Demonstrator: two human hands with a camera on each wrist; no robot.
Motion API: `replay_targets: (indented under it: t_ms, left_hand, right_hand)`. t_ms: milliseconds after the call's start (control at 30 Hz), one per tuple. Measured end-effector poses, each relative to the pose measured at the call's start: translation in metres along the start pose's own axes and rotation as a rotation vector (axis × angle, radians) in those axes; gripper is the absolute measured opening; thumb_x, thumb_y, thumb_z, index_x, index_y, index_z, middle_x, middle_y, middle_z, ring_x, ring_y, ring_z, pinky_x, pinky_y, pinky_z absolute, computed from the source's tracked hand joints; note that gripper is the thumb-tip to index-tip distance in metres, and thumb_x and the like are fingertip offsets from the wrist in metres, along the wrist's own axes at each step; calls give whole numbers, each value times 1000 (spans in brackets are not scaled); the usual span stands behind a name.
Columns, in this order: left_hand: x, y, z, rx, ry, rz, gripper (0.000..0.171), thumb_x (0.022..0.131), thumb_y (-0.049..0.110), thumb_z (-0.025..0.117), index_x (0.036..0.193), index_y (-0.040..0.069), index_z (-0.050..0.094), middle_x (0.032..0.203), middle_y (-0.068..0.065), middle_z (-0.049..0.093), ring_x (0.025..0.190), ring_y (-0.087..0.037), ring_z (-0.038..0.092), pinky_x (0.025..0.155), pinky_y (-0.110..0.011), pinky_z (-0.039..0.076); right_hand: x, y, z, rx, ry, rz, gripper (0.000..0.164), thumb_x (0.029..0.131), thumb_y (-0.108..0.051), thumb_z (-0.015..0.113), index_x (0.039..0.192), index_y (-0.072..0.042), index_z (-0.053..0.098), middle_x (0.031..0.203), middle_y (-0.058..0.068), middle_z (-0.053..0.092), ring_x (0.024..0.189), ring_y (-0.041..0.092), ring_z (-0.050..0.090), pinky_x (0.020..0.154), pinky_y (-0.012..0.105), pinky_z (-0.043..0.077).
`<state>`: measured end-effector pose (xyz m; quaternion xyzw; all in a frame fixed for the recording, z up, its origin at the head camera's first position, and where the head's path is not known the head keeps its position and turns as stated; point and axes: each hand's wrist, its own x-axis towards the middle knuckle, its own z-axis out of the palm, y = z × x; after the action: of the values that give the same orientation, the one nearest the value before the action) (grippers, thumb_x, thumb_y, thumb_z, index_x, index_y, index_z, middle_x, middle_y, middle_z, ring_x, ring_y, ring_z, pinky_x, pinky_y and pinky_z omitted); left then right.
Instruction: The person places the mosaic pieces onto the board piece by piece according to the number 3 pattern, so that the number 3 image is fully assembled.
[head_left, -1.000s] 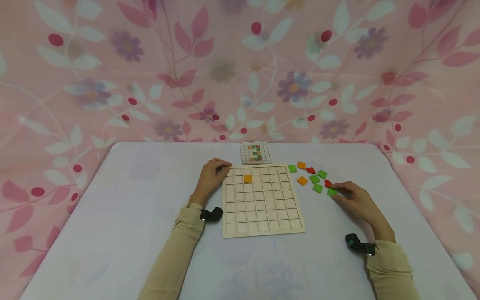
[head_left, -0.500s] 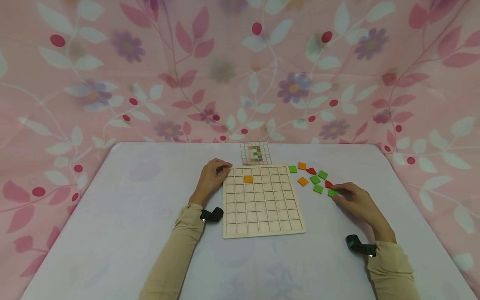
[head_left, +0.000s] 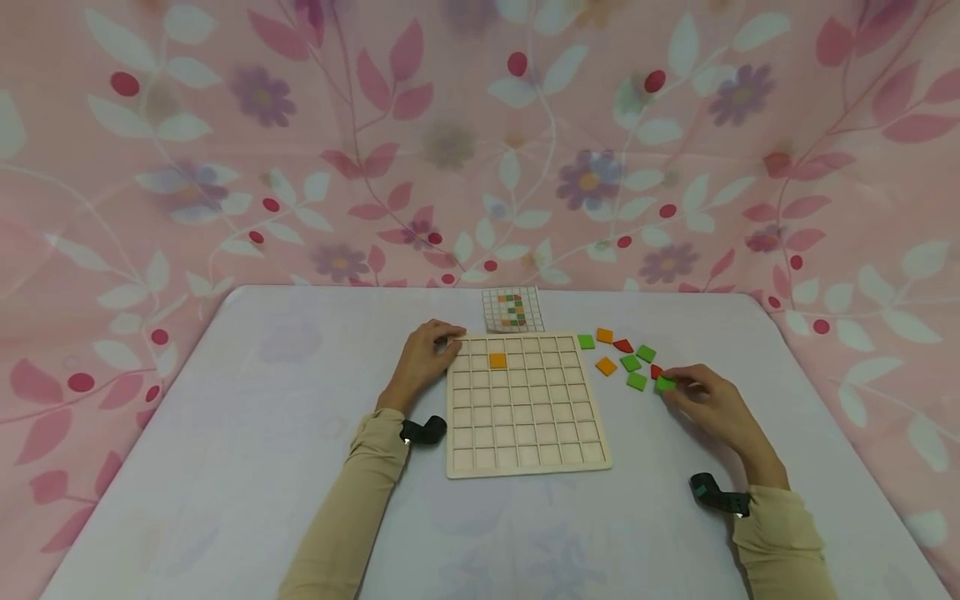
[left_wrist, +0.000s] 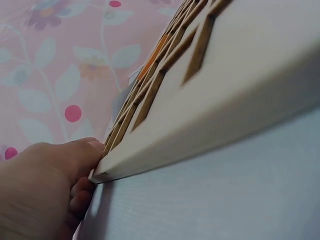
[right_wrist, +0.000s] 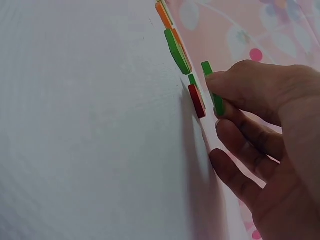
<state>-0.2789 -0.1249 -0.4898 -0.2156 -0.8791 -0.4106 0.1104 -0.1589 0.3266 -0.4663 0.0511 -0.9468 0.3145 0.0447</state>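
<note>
Between its thumb and fingers, my right hand [head_left: 708,404] pinches a green square tile [right_wrist: 214,90], which in the right wrist view is raised off the table. A red tile with a curved edge [right_wrist: 197,101] lies just past it. At the far left corner of the wooden grid board [head_left: 525,412], my left hand [head_left: 423,358] grips the rim, thumb on top and fingers curled at the side, as the left wrist view [left_wrist: 55,175] shows. One orange square tile [head_left: 498,361] sits in a cell in the board's second row.
Right of the board lie loose tiles: several green ones [head_left: 636,381], two orange ones [head_left: 606,366] and another red one [head_left: 623,345]. Behind the board is a printed pattern card [head_left: 512,310]. A floral cloth [head_left: 450,150] hangs at the table's back edge.
The green tile in my right hand has risen from the table and tilted. My left hand keeps its place on the board's corner.
</note>
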Motion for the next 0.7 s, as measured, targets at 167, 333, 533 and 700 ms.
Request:
replay_targets:
  t_ms: [167,333,533,700]
  left_hand:
    - [0,-1,0,-2,-11,7,19,88,14,67,105,8,72,101,-10,66,90,-23,60,83,-39,48]
    - [-1,-2,0,6,-3,17,19,87,15,67,105,9,72,101,-10,66,90,-23,60,83,-40,48]
    - [0,-3,1,7,6,37,19,87,14,68,104,8,72,99,-11,66,89,-24,61,82,-40,48]
    - [0,-4,2,11,-2,28,18,88,15,67,104,9,72,100,-10,67,90,-23,60,83,-40,48]
  right_hand:
    - [1,-3,2,37,19,-37,32,86,-18,69,115,-7,62,110,10,61,96,10,53,79,7,40]
    - [5,-8,3,76,46,-80,31,85,-14,70,115,-7,63,110,10,61,92,-7,47,78,4,39]
    - [7,-14,6,87,58,-112,31,84,-11,70,114,-7,64,108,7,61,91,3,51,80,3,39]
    - [9,-19,7,91,51,-125,29,84,-11,70,112,-6,64,107,8,61,93,7,54,80,3,39]
